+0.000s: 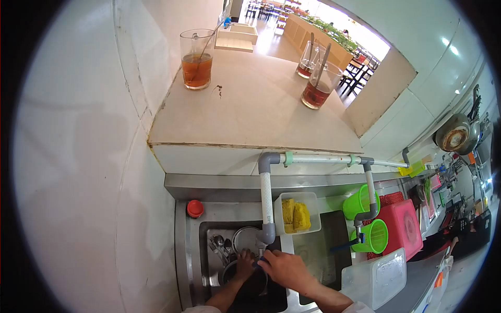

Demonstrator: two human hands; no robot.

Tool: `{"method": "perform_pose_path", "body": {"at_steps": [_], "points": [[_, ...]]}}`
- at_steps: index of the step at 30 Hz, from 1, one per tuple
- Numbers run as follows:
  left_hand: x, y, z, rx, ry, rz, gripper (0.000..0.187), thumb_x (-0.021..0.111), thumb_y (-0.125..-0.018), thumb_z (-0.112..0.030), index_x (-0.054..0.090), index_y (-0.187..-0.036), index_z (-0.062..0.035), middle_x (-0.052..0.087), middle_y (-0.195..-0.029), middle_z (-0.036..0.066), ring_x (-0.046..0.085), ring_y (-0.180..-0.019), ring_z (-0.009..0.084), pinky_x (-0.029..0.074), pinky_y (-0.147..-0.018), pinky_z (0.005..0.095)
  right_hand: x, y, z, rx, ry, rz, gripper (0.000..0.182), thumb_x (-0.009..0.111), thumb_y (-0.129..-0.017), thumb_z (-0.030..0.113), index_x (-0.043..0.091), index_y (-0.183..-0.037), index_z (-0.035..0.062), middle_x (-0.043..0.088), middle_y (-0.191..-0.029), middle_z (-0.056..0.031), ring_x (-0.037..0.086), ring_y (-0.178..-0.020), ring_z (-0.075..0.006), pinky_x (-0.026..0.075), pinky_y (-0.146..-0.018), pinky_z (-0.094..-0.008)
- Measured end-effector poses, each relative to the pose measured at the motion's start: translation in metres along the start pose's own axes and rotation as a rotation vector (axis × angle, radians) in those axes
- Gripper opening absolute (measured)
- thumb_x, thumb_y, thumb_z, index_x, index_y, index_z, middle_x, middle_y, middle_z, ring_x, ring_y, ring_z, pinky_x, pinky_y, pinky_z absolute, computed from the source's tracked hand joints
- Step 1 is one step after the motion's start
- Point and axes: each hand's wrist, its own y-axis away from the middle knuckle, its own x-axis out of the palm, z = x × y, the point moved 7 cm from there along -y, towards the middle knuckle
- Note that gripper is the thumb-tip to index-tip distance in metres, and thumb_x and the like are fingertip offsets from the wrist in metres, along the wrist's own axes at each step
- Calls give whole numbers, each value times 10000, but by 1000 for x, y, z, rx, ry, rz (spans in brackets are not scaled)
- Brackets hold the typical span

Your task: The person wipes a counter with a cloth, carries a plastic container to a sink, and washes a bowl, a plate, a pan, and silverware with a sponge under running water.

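The right hand (286,268) is bent with its fingers curled in, closed on the blue handle (256,264) of the tap (262,251) at the foot of the white pipe (266,201). The left hand (245,265) is just to the left of it, held low in the left sink (204,245) with its fingers partly spread; it has no visible grip, and whether the fingertips press on anything I cannot tell. Under and beside that hand is a dark round vessel (228,272), partly hidden by it. A round metal dish (246,239) lies at the far side of the sink, and spoons and forks (222,249) lie to the left of the dish.

A small red cup (195,208) stands at the far left corner of the counter. Right of the pipe, a clear tub (315,223) holds yellow sponges (298,215), next to a second sink (313,255). Farther right are two green buckets (372,236), a pink basin (399,227) and, nearer, a translucent box (376,281). On the far ledge (250,112), one glass (197,70) of amber drink stands at left and two more stand at right, all with spoons in them
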Motion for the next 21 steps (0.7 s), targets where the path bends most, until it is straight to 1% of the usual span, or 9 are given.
{"method": "perform_pose_path", "body": {"at_steps": [4, 7, 9, 12, 13, 15, 17, 19, 21], "points": [[-8, 9, 0, 71, -141, -113, 369, 533, -785, -230, 563, -1092, -29, 540, -1136, 151, 432, -1162, 330, 277, -992, 593, 6, 4, 1, 91, 80, -71, 249, 561, -881, 305, 541, -811, 67, 608, -660, -106, 602, -541, -327, 498, -492, -409], [-12, 7, 2, 85, -173, -79, 308, 504, -793, -206, 574, -1059, -68, 548, -1064, 115, 471, -1089, 305, 273, -1002, 583, 4, 6, 1, 105, 49, -96, 248, 563, -883, 299, 538, -806, 65, 605, -649, -107, 598, -535, -324, 494, -487, -403], [-23, 9, -4, 215, -174, -166, 257, 519, -770, -194, 589, -998, -101, 563, -996, 77, 508, -1013, 255, 296, -984, 553, 3, 8, -3, 113, 22, -115, 254, 563, -886, 302, 539, -809, 61, 603, -648, -112, 599, -545, -324, 492, -487, -398], [-29, 8, -9, 288, -303, -165, 209, 539, -752, -192, 599, -939, -119, 572, -907, 39, 533, -928, 214, 332, -932, 503, 2, 12, -18, 42, -217, -149, 252, 555, -901, 285, 544, -835, 43, 582, -625, -113, 601, -536, -282, 488, -483, -366], [-32, 5, -9, 289, -302, -169, 209, 539, -752, -192, 599, -939, -119, 572, -907, 39, 533, -928, 214, 332, -932, 503, 5, 17, -32, 156, -337, -206, 250, 557, -904, 274, 545, -852, 30, 577, -626, -122, 601, -544, -269, 489, -496, -356], [-22, -5, -1, 215, -144, 76, 206, 556, -741, -192, 610, -927, -123, 595, -890, 30, 545, -927, 202, 341, -884, 452, 35, 29, -57, 269, -453, -265, 249, 559, -907, 263, 545, -870, 18, 571, -628, -131, 602, -552, -255, 489, -509, -347], [-28, -11, 0, 220, -89, 159, 210, 566, -729, -180, 614, -924, -119, 604, -906, 28, 545, -943, 201, 337, -877, 448, 119, 53, -102, 654, -1021, -256, 219, 538, -918, 223, 552, -908, 4, 587, -661, -125, 592, -555, -220, 484, -529, -336], [-34, -5, 1, 222, -36, 248, 214, 576, -718, -167, 618, -921, -115, 613, -922, 26, 545, -959, 199, 334, -869, 444, 174, 62, -109, 754, -973, -290, 274, 544, -912, 266, 544, -935, -7, 624, -730, -141, 617, -602, -281, 510, -593, -368], [-55, -1, 7, 184, -51, 117, 240, 593, -701, -132, 632, -938, -133, 621, -962, 12, 544, -981, 210, 331, -862, 464, 234, 60, -122, 442, -288, -492, 327, 587, -884, 296, 525, -979, -10, 616, -789, -123, 633, -678, -190, 522, -596, -365]]}}
